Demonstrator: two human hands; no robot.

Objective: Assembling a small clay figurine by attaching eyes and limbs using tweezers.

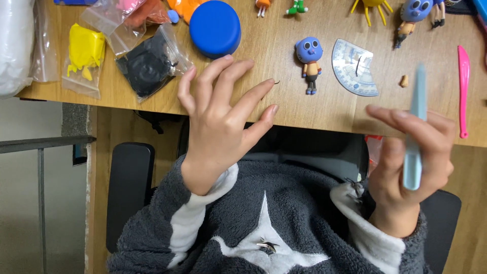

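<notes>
Pale blue plastic, a slim modelling tool (416,137), stands nearly upright in the right hand (413,157), pinched between thumb and curled fingers near its lower end, its tip blurred; it sits at about four o'clock in the view, just off the near edge of the wooden table (284,71). The left hand (220,122) hovers over that same edge at about nine o'clock from the tool, fingers spread wide and holding nothing, fingertips above bare wood. Between the two hands the table edge runs open, with a strip of bare wood along it. At twelve o'clock from the left hand sits a round blue lid (215,28), and at ten o'clock a clear bag of black clay (149,66), with a bag of yellow clay (85,53) further left near the table's corner. At eleven o'clock from the tool stands a small blue-headed clay figure (310,63), and beside it a clear quarter-circle protractor (353,68). A tiny tan clay lump (404,80) lies at twelve o'clock from the tool, and a pink modelling knife (463,91) lies lengthwise at one o'clock, near the right border. More figures line the far edge, partly cut off.
</notes>
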